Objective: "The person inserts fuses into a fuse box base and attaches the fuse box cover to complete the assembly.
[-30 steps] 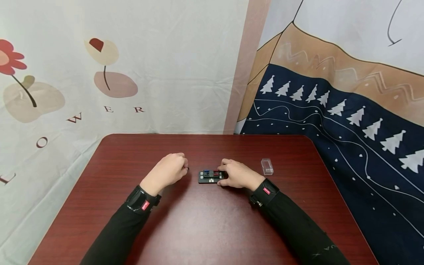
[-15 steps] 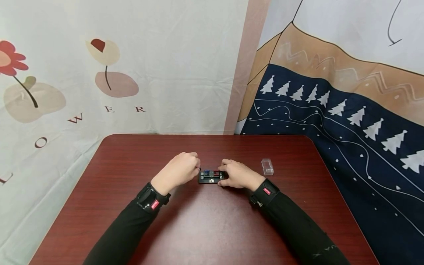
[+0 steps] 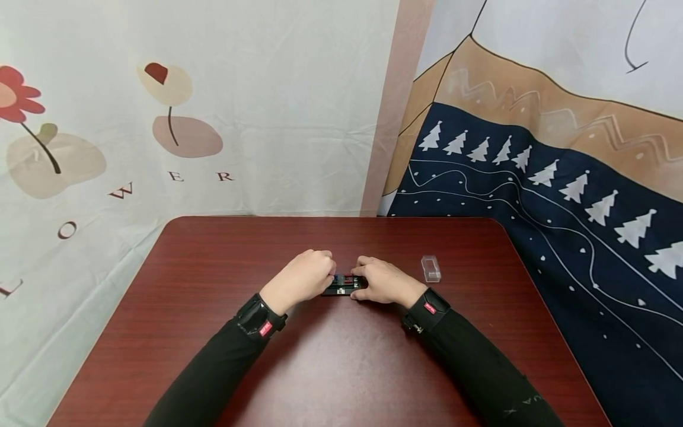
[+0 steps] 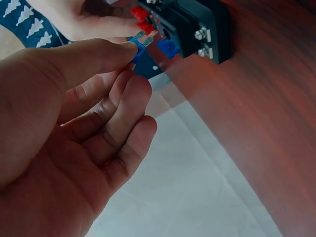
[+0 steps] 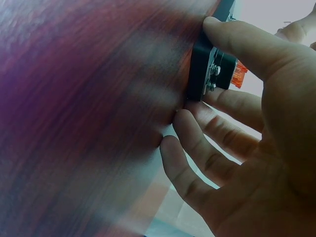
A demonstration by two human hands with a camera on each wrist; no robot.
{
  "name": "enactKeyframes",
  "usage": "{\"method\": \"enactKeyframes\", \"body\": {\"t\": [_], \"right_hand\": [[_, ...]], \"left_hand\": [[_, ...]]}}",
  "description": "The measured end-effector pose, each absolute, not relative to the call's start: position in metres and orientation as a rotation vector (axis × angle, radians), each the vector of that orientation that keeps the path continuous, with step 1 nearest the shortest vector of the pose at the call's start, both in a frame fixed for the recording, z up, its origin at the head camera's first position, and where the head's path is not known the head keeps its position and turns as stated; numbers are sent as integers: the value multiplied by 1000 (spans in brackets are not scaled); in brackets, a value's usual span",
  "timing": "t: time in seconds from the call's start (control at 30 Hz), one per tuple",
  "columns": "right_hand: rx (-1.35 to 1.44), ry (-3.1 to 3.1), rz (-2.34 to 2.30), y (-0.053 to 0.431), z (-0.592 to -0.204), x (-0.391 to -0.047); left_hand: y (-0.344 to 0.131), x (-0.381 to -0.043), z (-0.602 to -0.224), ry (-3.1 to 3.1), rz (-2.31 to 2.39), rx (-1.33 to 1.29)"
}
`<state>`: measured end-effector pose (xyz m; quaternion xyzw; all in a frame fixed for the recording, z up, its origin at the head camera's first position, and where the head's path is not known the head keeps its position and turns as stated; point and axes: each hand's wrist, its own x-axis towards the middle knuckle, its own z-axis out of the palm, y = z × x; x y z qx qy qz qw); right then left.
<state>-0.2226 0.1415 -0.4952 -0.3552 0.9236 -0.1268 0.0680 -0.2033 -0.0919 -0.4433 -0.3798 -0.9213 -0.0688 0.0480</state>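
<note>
A black fuse block (image 3: 341,290) lies on the table between both hands. Red blade fuses (image 4: 142,19) and a blue blade fuse (image 4: 168,48) sit in it; metal screws (image 4: 200,34) show on its end. My left hand (image 3: 301,279) pinches another blue blade fuse (image 4: 139,47) between thumb and index finger, its metal prongs pointing at the block. The remaining left fingers are bent loosely. At the block's right end, my right hand (image 3: 386,281) grips it, thumb on the near edge and fingers on the far one. The left hand hides the block's left end in the head view.
A small clear plastic box (image 3: 430,268) stands on the reddish-brown table (image 3: 341,367), beyond the right wrist. Printed cloths (image 3: 299,118) hang behind the table's back edge.
My left hand has moved right with the blue blade fuse, from beside the fuse block to over its left end. The right hand keeps its place on the block.
</note>
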Motion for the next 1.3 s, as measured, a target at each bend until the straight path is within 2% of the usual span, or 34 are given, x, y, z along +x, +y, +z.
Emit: {"method": "enactKeyframes", "body": {"t": [1.3], "right_hand": [[-1071,2773,-391,140,-492,-223]], "left_hand": [[-87,-208,-459,-2901,-222,-1127]]}}
